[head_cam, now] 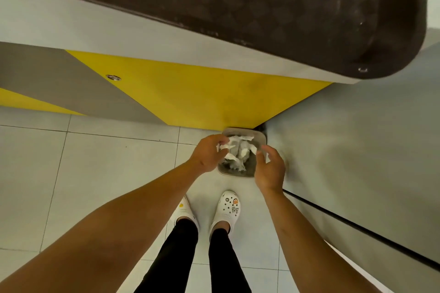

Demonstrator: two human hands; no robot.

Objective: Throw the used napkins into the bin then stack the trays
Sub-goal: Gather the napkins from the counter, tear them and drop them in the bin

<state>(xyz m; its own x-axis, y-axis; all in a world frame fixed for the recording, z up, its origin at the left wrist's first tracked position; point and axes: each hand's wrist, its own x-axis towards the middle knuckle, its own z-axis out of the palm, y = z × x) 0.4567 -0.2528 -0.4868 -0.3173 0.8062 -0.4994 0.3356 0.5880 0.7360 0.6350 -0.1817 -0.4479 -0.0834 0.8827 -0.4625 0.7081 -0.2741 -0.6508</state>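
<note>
**White napkins over a grey bin**

White, crumpled and torn: used napkins point(238, 150) heaped inside a small grey bin point(259, 136), paper filling most of its square mouth. Bin standing on pale floor tiles point(100, 173), tucked into the corner where a yellow panel point(190, 93) meets a grey wall point(357, 150).

Left hand point(209, 153) held over the bin's left rim, fingers curled around a scrap of napkin, a white edge poking out beneath the knuckles. Right hand point(270, 169) just beside the bin's right edge, fingers spread and loosely bent, gripping nothing.

Up on the pale counter point(71, 21), a dark brown tray point(262, 7) with a pebbled surface and a rounded corner, speckled with pale crumbs or scuffs; well apart from the bin below.

Below the hands, 2 white clogs point(226, 209) with small charms, one marked 27, and black trousers point(181, 257), toes pointing toward the bin.
</note>
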